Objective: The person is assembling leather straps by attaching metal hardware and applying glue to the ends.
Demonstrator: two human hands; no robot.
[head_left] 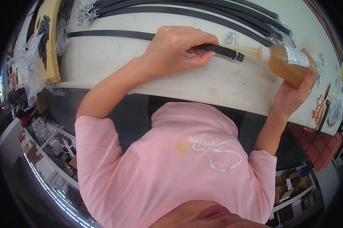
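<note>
Between the thumb and fingers of my left hand (179, 47) is the end of a black strap (219, 49), which looks like a belt. A small metal fitting (237, 56) shows at its tip. The strap's long part (110, 34) runs off leftward across the table, passing behind my hand. At the right, my right hand (297, 91) grips a clear glue bottle (287, 64) with amber liquid and a white label. The bottle lies tilted on its side, its long narrow nozzle (247, 50) pointing left toward the strap end. Whether the nozzle touches the strap, I cannot tell.
Several black straps (171, 11) with plastic-wrapped ends lie along the far side of the white table (171, 85). A wooden tray (54, 74) with small black strips (44, 38) stands at the left, beside clear plastic (34, 64). Orange cords (319, 114) lie at the right edge.
</note>
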